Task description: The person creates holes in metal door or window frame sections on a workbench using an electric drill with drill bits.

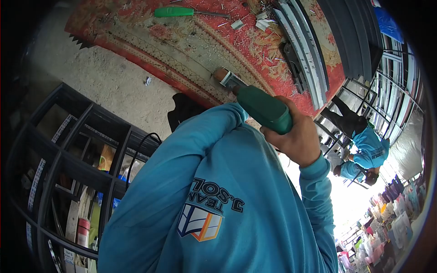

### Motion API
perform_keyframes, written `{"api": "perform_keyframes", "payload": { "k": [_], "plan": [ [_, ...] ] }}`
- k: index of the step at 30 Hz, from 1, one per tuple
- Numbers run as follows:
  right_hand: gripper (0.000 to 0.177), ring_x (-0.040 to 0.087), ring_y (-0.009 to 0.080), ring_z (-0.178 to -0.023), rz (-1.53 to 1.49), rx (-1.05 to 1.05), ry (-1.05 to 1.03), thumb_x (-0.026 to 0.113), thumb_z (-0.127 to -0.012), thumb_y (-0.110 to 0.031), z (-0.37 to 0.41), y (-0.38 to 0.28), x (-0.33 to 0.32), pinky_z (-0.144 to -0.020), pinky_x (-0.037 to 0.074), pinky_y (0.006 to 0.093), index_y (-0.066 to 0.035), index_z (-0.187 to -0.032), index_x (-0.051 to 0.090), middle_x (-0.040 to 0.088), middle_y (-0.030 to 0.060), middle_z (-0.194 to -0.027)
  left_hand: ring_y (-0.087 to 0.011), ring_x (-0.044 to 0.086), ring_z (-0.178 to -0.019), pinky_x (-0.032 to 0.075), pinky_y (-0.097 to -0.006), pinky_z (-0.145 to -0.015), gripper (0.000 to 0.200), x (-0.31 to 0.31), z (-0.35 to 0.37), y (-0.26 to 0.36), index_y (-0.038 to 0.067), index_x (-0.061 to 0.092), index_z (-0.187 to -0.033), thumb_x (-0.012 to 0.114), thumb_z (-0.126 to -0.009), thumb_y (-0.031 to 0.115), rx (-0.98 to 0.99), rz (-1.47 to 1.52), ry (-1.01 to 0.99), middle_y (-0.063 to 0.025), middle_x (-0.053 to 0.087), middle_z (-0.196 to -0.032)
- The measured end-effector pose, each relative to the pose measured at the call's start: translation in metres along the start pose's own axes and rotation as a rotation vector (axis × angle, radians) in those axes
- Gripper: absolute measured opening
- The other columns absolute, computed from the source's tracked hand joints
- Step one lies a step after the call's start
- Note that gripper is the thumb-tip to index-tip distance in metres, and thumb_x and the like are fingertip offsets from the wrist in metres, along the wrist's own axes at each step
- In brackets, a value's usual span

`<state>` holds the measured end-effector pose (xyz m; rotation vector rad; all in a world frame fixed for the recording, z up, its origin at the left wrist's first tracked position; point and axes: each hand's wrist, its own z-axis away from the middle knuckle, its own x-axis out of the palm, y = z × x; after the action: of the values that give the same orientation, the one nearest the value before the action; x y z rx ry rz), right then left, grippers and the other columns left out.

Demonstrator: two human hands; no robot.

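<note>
green tool (265,109) in right hand (299,139), seemingly above patterned carpet (157,51).

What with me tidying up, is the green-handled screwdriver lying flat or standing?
Lying flat: the screwdriver stretches lengthwise across the carpet.

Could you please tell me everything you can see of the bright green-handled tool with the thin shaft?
The green-handled tool has a thick, plastic-looking handle and a long, thin, greyish, metal-looking shaft. It lies flat on the littered red-and-beige floral carpet, shaft pointing toward the picture's right. No hand touches it; its tip shape is unclear.
</note>
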<state>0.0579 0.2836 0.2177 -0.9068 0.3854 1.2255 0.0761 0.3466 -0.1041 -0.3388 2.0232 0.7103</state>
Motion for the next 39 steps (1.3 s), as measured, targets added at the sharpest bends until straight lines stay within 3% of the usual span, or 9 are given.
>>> {"api": "perform_keyframes", "payload": {
  "k": [10,12,15,39],
  "plan": [
    [0.070,0.076,0.0381,-0.093,-0.057,-0.064,0.055,0.084,-0.073,-0.024,0.014,0.002,0.006,-0.083,0.059,0.0439,-0.007,-0.137,0.061,0.076,0.0210,-0.100,-0.0282,0.054,-0.124,0.040,-0.0455,-0.108,0.057,-0.010,-0.006,0.005,0.007,0.050,-0.148,0.048,-0.100,0.038,-0.032,0.058,-0.022,-0.0120,0.057,-0.136],
    [0.071,0.077,0.0303,-0.099,-0.044,-0.003,0.014,0.085,-0.075,-0.023,0.018,-0.001,0.007,-0.088,0.059,0.0385,-0.001,-0.137,0.060,0.077,0.0208,-0.106,-0.0281,0.054,-0.124,0.040,-0.0454,-0.108,0.056,-0.012,-0.005,0.003,0.007,0.050,-0.148,0.048,-0.100,0.038,-0.025,0.071,-0.028,-0.0119,0.057,-0.136],
    [0.071,0.077,0.0365,-0.093,-0.071,-0.017,0.063,0.085,-0.072,-0.024,0.018,0.002,0.010,-0.083,0.059,0.0430,-0.006,-0.137,0.061,0.076,0.0213,-0.099,-0.0280,0.054,-0.124,0.040,-0.0451,-0.107,0.056,-0.015,-0.007,0.002,0.007,0.051,-0.147,0.048,-0.100,0.037,-0.012,0.093,-0.033,-0.0119,0.057,-0.136],
    [0.070,0.075,0.0369,-0.097,-0.075,-0.035,0.100,0.086,-0.071,-0.024,0.026,0.004,0.019,-0.086,0.058,0.0434,-0.005,-0.134,0.063,0.076,0.0218,-0.103,-0.0273,0.054,-0.123,0.041,-0.0430,-0.106,0.054,-0.044,-0.012,-0.005,0.007,0.054,-0.144,0.049,-0.099,0.036,-0.008,0.235,-0.089,-0.0113,0.058,-0.133]
  ]
}}
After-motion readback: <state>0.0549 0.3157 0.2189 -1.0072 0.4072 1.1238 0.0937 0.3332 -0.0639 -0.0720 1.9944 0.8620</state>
